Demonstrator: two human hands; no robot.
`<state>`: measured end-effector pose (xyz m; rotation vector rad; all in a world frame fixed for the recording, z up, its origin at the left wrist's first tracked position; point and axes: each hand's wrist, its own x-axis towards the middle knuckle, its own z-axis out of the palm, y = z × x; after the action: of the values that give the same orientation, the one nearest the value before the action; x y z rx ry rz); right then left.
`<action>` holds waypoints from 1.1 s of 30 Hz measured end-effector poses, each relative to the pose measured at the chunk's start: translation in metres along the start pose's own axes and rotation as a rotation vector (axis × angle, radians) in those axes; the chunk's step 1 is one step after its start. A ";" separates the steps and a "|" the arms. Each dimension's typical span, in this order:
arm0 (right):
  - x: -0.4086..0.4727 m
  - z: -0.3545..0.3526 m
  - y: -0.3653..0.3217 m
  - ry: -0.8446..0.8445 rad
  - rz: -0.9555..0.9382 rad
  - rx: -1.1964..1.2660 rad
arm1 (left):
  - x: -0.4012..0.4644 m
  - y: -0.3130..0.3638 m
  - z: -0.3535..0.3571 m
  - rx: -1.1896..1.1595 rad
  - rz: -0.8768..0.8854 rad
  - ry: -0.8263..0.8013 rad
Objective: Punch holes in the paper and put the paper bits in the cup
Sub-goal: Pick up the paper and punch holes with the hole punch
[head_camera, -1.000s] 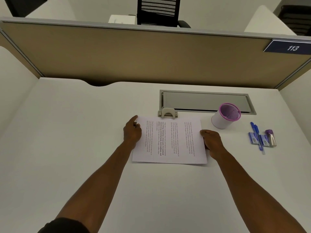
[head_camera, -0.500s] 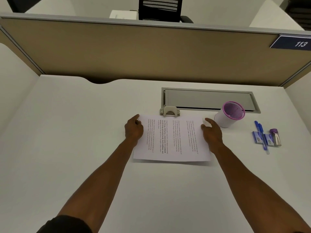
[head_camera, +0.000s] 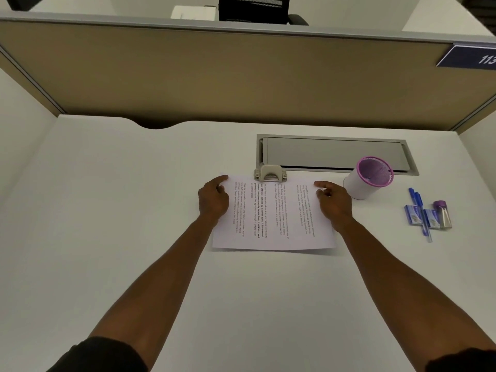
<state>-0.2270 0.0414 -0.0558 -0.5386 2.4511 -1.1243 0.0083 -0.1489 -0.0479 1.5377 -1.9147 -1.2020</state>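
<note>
The left hand (head_camera: 213,200) lies on the left edge of the paper (head_camera: 273,214), forefinger stretched toward the far left corner and the other fingers curled loosely, gripping nothing. The right hand (head_camera: 333,201) rests on the sheet's right edge the same way, fingers bent and pressing down near the far right corner; whether any fingertip hooks under the edge cannot be told. The paper lies flat on the white tabletop (head_camera: 134,237), its printed lines running away from the viewer and too small to read. Its far edge sits in the mouth of a beige hole punch (head_camera: 270,173), which hides that strip of the margin. Just right of the right hand stands a white cup (head_camera: 367,178) with a purple rim, tilted in the wide-angle view; its inside is hard to make out. Farther right lie blue pens (head_camera: 418,210) and small packets, partly overlapping.
</note>
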 end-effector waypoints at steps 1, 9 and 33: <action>0.000 0.000 0.000 0.003 -0.009 -0.008 | 0.000 0.000 0.000 0.009 0.006 0.002; -0.003 -0.002 -0.004 0.006 -0.080 -0.100 | -0.003 -0.001 0.005 0.064 0.085 0.015; -0.002 0.053 -0.068 -0.215 -0.734 -0.711 | 0.072 0.017 0.031 0.769 0.743 -0.393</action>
<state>-0.1872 -0.0317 -0.0348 -1.7639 2.4534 -0.3012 -0.0473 -0.2037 -0.0647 0.6825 -3.0454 -0.4553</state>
